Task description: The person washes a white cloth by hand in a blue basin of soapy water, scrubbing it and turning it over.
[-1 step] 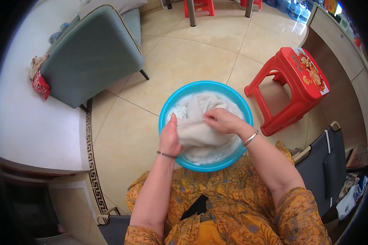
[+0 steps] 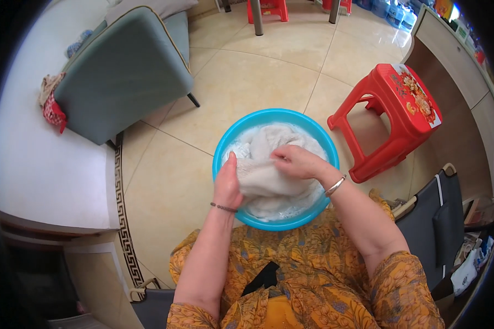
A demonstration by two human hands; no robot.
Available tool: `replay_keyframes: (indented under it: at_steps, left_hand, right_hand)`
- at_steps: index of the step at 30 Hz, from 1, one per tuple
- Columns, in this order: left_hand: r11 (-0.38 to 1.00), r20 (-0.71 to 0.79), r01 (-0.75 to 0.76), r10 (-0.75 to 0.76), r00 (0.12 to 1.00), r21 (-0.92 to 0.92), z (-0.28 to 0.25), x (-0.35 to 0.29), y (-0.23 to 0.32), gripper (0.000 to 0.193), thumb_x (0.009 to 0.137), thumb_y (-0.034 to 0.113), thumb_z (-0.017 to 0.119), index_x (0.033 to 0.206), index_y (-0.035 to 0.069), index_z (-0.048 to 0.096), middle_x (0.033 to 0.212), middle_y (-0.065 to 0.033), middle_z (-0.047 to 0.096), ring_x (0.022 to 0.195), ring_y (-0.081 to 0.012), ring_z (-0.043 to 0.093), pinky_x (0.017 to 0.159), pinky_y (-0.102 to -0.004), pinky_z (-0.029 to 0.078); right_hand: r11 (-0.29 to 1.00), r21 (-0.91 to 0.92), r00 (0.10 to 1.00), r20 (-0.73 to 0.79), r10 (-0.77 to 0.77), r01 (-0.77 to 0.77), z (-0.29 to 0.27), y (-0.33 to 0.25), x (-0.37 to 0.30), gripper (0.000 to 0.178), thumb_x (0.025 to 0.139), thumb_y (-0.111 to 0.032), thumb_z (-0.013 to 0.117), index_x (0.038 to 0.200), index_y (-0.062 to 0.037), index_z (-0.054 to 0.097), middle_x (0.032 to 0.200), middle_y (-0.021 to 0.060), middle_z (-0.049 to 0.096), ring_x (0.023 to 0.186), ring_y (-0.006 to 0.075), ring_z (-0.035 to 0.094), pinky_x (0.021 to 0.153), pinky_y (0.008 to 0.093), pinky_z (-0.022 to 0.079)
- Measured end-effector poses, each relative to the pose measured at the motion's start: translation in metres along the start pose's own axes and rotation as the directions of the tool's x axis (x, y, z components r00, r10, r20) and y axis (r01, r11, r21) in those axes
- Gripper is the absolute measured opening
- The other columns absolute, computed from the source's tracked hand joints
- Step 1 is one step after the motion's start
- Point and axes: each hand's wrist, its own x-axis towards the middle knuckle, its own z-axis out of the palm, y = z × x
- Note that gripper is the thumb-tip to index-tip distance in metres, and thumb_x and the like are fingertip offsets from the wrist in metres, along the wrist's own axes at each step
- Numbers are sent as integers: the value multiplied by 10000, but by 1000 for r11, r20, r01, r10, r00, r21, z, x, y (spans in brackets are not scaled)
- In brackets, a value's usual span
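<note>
Two hands (image 2: 229, 183) on whitish cloth (image 2: 263, 180) — perhaps towelling — over blue basin (image 2: 277, 225)

Grey-blue upholstered armchair (image 2: 129, 79), upper left. Red plastic stool (image 2: 411, 98), flower-printed top, right. Glossy beige tiled floor (image 2: 258, 74), upper centre.

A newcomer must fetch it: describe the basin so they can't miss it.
On the tiled floor, find the flower-topped red stool. Just left of it is a round, bright-blue basin. Unlike the stool, it holds pale cloth and sudsy water.
</note>
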Motion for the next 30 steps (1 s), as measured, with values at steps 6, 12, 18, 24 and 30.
replay_keyframes:
  at_steps: [6,12,18,24,30]
  left_hand:
    - [967,-5,-95,99,995,238,-1,-3,-10,434,982,346,384,1199,-16,486,1141,-146,578,1012,-237,580,873,-350,473]
    - [999,20,36,-37,999,26,9,-8,4,474,989,378,337,1236,-12,445,1176,-143,557,1036,-254,574,886,-399,479]
    - [989,15,-29,27,1000,146,8,-6,-8,450,985,357,374,1207,-19,481,1148,-142,571,1014,-225,574,871,-357,472]
    - [999,34,31,-32,999,36,8,-7,0,485,991,373,330,1271,-15,413,1223,-152,530,1091,-278,548,928,-407,460]
    - [995,50,26,-31,998,97,4,-5,-4,494,988,377,338,1284,-13,402,1235,-154,521,1101,-281,542,937,-405,453]
  right_hand:
    - [991,131,997,-65,36,-27,28,-29,4,340,759,-314,649,914,-12,635,843,167,657,797,284,632,733,352,489]
    - [956,235,982,-27,187,-176,7,3,0,217,735,-159,576,878,-11,644,805,140,651,798,228,624,739,337,485]
    - [975,197,994,3,107,-106,24,-31,4,340,770,-301,611,916,5,639,860,137,651,856,207,611,774,326,472]
    - [880,429,979,118,168,-203,6,5,2,298,744,-200,552,936,4,651,809,92,659,773,170,610,719,298,483]
    - [938,285,980,96,176,-196,14,-34,1,300,737,-187,545,943,11,636,844,97,643,820,141,583,760,292,471]
